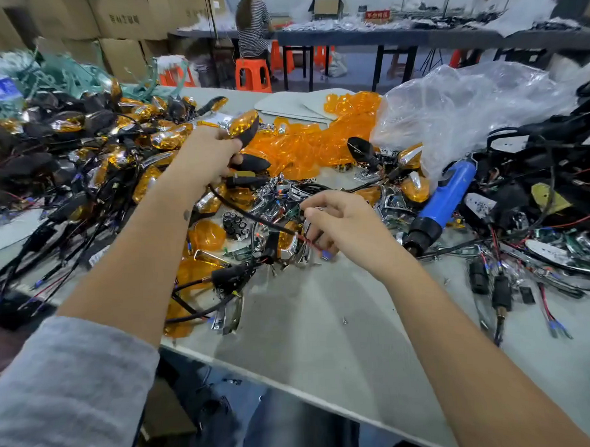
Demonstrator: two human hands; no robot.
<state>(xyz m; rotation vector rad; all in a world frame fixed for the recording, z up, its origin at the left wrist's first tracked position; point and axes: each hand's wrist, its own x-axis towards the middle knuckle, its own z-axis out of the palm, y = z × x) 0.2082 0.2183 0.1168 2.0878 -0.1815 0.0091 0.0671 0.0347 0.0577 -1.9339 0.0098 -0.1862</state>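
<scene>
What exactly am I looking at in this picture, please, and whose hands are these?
There is no machine here: these are a person's two bare hands, filmed by one wide-angle camera worn on the head, looking forward and down. The left hand holds a small lamp, an amber lens in a black shell, raised above the grey table. Its black cable runs down to the right hand, whose grip pinches the thin wire end. On the table lie a pile of finished lamps at the left, loose amber lenses in the middle, chrome parts near the hands, and a blue power tool and a clear plastic bag at the right.
</scene>
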